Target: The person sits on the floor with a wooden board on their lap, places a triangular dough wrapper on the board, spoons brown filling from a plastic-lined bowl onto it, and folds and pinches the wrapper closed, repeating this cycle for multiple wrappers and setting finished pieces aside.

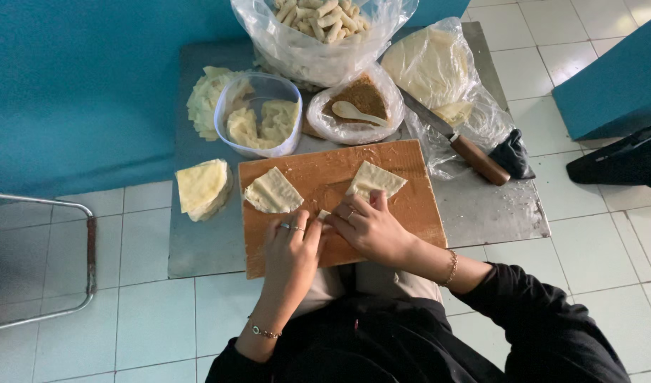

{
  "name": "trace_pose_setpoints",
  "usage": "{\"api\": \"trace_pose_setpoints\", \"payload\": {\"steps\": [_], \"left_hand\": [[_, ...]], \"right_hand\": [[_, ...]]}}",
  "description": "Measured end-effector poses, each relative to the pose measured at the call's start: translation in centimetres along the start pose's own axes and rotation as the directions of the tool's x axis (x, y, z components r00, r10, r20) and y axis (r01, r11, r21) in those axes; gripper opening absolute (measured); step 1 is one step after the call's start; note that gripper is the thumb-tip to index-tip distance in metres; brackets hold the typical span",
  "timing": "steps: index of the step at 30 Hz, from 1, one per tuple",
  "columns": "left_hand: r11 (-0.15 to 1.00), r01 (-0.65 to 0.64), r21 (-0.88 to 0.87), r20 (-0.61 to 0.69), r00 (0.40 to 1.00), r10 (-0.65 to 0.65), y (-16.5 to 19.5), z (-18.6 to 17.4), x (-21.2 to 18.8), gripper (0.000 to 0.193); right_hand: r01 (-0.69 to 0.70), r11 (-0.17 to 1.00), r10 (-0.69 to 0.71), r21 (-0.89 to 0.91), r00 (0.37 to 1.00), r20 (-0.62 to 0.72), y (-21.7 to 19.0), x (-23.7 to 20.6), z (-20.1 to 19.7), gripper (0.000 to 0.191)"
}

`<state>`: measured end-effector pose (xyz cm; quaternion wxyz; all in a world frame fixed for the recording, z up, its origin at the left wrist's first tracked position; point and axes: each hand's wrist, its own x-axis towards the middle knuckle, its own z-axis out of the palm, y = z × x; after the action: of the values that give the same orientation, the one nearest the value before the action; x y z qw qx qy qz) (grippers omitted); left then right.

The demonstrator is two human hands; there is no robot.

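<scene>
Both hands, left hand (291,245) and right hand (368,228), pinched a small wrapper roll (324,214) on the wooden board (410,202); fingers pressed together. Best rolled tight, with even pressure.

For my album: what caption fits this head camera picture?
Two hands, left hand and right hand, roll a pastry piece on a wooden board.
</scene>
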<state>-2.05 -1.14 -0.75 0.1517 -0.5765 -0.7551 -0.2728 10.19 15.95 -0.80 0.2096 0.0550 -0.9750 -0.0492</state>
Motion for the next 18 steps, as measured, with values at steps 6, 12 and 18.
{"api": "trace_pose_setpoints", "payload": {"steps": [6,12,18], "left_hand": [[0.998,0.032,0.047,0.051,0.998,-0.034,-0.3,0.5,0.5,0.023],[0.993,-0.045,0.107,0.063,0.997,0.038,-0.7,1.0,0.9,0.036],[0.996,0.074,0.052,0.139,0.987,-0.081,-1.0,0.7,1.6,0.026]], "right_hand": [[-0.003,1.0,0.003,0.02,0.999,0.039,0.4,0.5,0.2,0.034],[-0.034,0.985,0.053,0.167,0.992,-0.112,0.5,0.6,-0.9,0.028],[-0.029,0.996,0.031,0.081,0.999,-0.029,0.6,0.6,0.3,0.036]]}}
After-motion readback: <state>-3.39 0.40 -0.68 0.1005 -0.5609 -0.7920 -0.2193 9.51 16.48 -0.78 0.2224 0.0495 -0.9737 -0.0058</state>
